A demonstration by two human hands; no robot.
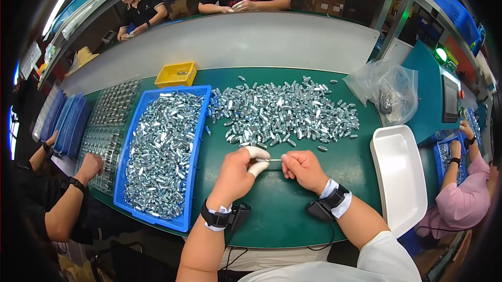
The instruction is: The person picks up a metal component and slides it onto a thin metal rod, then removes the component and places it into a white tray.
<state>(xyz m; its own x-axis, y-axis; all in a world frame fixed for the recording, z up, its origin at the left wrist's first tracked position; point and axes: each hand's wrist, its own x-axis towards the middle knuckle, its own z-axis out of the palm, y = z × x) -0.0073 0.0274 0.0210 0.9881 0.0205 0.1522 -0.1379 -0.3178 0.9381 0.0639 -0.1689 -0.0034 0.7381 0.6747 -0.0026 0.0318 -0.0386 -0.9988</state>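
Left hand (236, 173), in white finger cots (258, 152), clamps a half-hidden metal piece (263, 160); right hand (306, 169) pinches a thin rod (275, 160)

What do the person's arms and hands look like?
The left hand wears two whitish finger covers; the right hand shows none. Both have a black wrist strap over white cloth, with a black box and dark cable. A white sleeve covers the upper right arm.
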